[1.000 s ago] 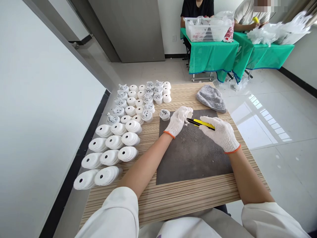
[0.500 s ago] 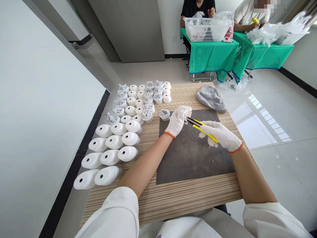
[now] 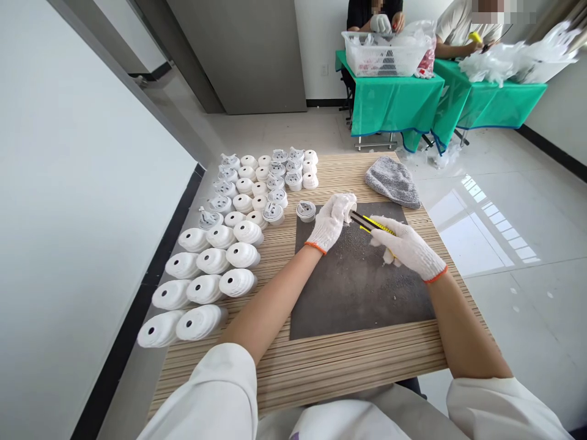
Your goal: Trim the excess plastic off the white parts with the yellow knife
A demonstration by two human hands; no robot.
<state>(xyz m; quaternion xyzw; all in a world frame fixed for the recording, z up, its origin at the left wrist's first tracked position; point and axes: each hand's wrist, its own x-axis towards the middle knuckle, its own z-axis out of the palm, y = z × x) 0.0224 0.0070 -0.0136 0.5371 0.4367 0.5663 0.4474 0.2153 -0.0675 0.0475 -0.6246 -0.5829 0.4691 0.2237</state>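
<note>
The left hand point(image 3: 329, 223), in a white knit glove with an orange cuff, curls its fingers closed around a small white piece point(image 3: 347, 209), most of which they hide, above the far edge of a dark mat point(image 3: 362, 299). The right hand point(image 3: 406, 247) wraps its fingers around a yellow utility knife point(image 3: 373, 224), whose black tip reaches toward that piece. White crumbs point(image 3: 367, 256) scattered on the mat suggest that trimming is under way. A lone round piece point(image 3: 306, 211) sits on the mat's far left corner. Along the table's left side, ribbed white pieces point(image 3: 211, 288) lie in rows near the person, with smaller round pieces point(image 3: 261, 183) in rows toward the far left corner. Which are finished and which remain, the view cannot tell. A grey cloth point(image 3: 393, 181) lies near the far edge.
</note>
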